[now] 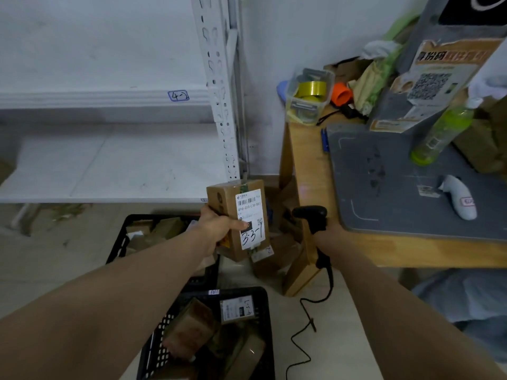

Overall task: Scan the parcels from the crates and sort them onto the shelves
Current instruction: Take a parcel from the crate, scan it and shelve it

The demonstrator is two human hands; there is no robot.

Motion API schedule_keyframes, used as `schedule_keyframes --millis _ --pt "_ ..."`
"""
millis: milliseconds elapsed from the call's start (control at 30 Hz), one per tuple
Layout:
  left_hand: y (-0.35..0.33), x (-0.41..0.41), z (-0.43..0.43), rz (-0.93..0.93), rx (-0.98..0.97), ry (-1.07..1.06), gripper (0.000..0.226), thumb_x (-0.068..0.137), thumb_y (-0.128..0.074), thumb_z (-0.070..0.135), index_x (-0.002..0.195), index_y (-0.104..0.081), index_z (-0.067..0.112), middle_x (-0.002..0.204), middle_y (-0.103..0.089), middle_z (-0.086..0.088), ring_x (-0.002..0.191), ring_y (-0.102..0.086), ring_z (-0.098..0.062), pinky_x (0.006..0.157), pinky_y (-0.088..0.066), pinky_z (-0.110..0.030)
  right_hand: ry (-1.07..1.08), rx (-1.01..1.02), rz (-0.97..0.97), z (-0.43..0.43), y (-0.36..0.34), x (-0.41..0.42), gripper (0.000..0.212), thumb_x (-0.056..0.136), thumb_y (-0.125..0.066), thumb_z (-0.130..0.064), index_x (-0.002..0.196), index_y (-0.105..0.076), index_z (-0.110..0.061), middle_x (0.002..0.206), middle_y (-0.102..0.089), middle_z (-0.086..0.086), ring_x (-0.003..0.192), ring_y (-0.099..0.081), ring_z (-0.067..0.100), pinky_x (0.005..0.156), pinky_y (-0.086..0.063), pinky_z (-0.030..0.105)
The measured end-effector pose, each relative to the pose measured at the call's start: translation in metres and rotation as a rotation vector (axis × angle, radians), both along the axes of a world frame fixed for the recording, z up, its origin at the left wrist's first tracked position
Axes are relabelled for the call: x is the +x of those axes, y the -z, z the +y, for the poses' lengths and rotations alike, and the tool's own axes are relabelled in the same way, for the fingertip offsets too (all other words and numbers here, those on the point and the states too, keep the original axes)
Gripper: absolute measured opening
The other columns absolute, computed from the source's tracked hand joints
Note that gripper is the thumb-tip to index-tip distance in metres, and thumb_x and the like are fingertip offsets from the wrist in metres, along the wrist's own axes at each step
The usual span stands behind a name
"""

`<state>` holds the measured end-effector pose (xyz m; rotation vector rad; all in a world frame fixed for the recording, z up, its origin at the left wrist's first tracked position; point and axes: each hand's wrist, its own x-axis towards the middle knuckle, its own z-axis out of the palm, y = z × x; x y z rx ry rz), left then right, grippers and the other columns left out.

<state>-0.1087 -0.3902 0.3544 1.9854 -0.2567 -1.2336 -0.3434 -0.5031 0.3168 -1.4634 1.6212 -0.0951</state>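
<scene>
White shelves (109,165) left, one tagged 4-2. Wood tabletop (307,160) right. Two black crates (118,242) on floor (68,270), parcels (189,330) inside. Left hand (216,229) grasps brown parcel (227,204) upright between shelves and tabletop, label (251,231) toward camera, reads 3-3-1 I think. Right hand (327,233) clenched round black scanner (312,215), pointing at parcel.

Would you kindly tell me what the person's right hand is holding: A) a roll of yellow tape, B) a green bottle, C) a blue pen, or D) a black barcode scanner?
D: the right hand grips the black barcode scanner by its handle, beside the parcel held in the left hand.
</scene>
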Motion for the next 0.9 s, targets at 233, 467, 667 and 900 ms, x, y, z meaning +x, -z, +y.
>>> schedule_keyframes --millis 233,467,667,900 --pt "-0.006 0.013 0.002 -0.064 -0.050 -0.103 0.082 0.064 -0.090 -0.002 0.131 -0.046 0.016 0.122 -0.067 -0.008 0.116 -0.064 -0.034 0.098 -0.051 -0.061 -0.088 0.287 -0.519 0.037 -0.048 0.009 0.043 0.082 -0.068 0.004 0.117 -0.057 -0.019 0.081 -0.065 0.014 0.074 -0.064 0.027 0.074 -0.056 0.043" --pt "-0.011 0.020 0.006 -0.109 -0.043 -0.141 0.082 0.063 -0.092 0.001 0.128 -0.046 0.016 0.121 -0.067 -0.009 0.116 -0.064 -0.036 0.097 -0.052 -0.063 -0.143 0.242 -0.619 0.053 -0.071 0.036 0.025 0.087 -0.070 -0.004 0.109 -0.063 -0.015 0.075 -0.061 0.005 0.064 -0.059 0.016 0.065 -0.055 0.033" --pt "-0.020 0.020 0.013 -0.122 -0.048 -0.158 0.081 0.069 -0.089 0.000 0.129 -0.038 0.016 0.125 -0.063 -0.012 0.119 -0.061 -0.037 0.099 -0.050 -0.061 -0.133 0.222 -0.634 0.057 -0.076 0.043 0.017 0.087 -0.073 -0.008 0.102 -0.065 -0.011 0.070 -0.064 0.001 0.060 -0.059 0.013 0.060 -0.054 0.030" --pt "-0.021 0.025 0.017 -0.120 -0.046 -0.154 0.075 0.069 -0.089 0.000 0.123 -0.040 0.018 0.125 -0.064 -0.012 0.120 -0.061 -0.039 0.101 -0.049 -0.063 -0.152 0.218 -0.608 0.059 -0.082 0.046 0.017 0.090 -0.071 -0.010 0.105 -0.064 -0.014 0.071 -0.063 0.002 0.062 -0.059 0.013 0.063 -0.055 0.028"
